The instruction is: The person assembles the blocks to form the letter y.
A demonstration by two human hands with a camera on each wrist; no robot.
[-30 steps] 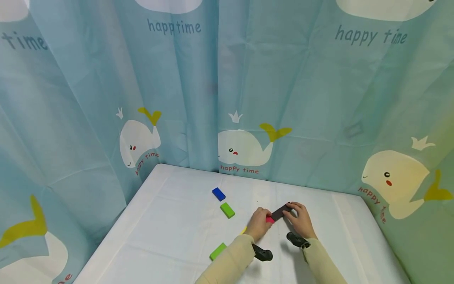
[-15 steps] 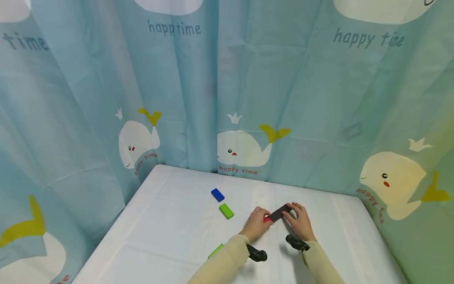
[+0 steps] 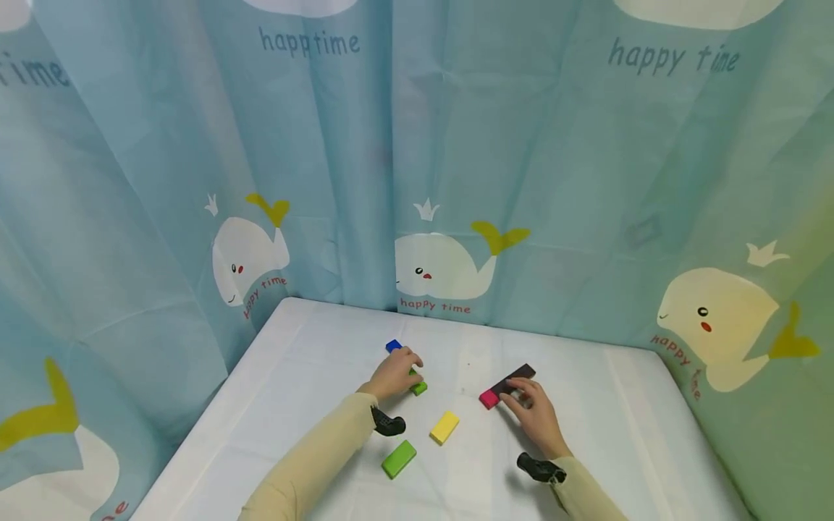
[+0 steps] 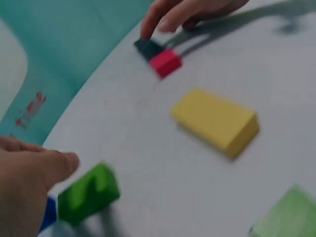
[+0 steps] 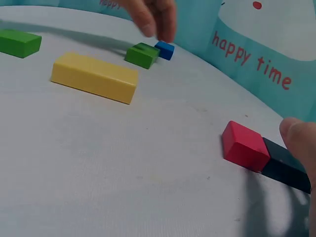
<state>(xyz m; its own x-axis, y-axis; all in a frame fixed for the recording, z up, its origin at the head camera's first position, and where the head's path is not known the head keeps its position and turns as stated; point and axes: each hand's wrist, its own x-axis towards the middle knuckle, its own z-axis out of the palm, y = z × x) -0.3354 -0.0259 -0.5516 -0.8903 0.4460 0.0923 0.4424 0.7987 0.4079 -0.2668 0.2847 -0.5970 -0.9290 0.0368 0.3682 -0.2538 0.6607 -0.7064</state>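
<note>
My left hand [image 3: 393, 373] hovers over a green block [image 3: 420, 388] and a blue block [image 3: 392, 346], partly covering both in the head view. The right wrist view shows its loose fingers above these two blocks, apart from them. A red block [image 3: 489, 399] lies end to end with a dark block [image 3: 524, 371], forming one slanted row. Over that row my right hand [image 3: 537, 416] is loosely bent, its thumb near the red block. In the left wrist view, a fingertip [image 4: 146, 33] of it seems to touch the dark block.
A yellow block [image 3: 444, 428] lies between the two hands. Closer to me is another green block [image 3: 399, 459]. All stand on a white-covered table [image 3: 313, 405], with a blue whale-print curtain [image 3: 352, 181] behind and along the sides.
My left hand has let go of the red block and moved left to the green and blue blocks, uncovering the yellow block. My right hand has shifted slightly towards the red block.
</note>
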